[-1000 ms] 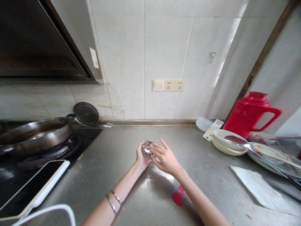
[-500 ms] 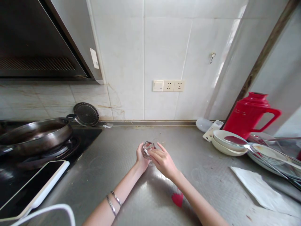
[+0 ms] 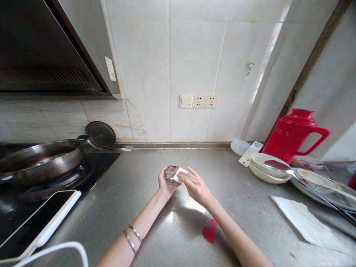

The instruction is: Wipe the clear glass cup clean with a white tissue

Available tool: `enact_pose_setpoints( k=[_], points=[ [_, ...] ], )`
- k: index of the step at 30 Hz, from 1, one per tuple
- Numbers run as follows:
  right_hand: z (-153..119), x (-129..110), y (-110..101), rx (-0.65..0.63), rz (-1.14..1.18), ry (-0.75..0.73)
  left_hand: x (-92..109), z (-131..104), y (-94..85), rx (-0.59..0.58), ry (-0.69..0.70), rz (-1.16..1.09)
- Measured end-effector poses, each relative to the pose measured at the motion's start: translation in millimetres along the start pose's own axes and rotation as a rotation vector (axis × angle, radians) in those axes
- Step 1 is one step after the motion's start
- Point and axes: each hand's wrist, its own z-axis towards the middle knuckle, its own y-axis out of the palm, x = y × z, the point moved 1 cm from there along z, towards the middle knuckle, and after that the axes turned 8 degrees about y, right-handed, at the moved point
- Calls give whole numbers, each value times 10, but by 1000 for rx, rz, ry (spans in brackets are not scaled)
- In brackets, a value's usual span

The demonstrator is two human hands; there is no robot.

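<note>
Two bare forearms, no sleeves in sight. Two thin silver bangle bracelets [image 3: 132, 237] side by side on left wrist. Right wrist bare. Left hand [image 3: 164, 184] and right hand [image 3: 197, 187] ungloved, no rings discernible.

Small clear glass [image 3: 170, 173], tilted, w/ white tissue [image 3: 182, 172] at rim, above steel counter [image 3: 155, 230].

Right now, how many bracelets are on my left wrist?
2: both thin silver bracelets sit side by side on the left forearm, one nearer the left hand at, the other just behind it at. Their undersides are hidden.
</note>
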Motion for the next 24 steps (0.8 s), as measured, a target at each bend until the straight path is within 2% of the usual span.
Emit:
enact_pose_setpoints(
  k=[5, 9, 16, 22, 24],
  points=[
    [-17, 186, -21, 89, 114, 159, -30, -41, 31, -152, -121, 113],
    [-33, 221, -2, 70, 133, 180, -92, -45, 17, -220, -200, 171],
    [-42, 179, 14, 51, 90, 136, -67, -8, -25, -100, -54, 90],
    [-47, 73, 65, 36, 66, 67, -64, 30, -52, 18, -12, -2],
    [-40, 1, 90, 14, 59, 24, -92, 52, -64, 19, -4, -43]
  ],
)
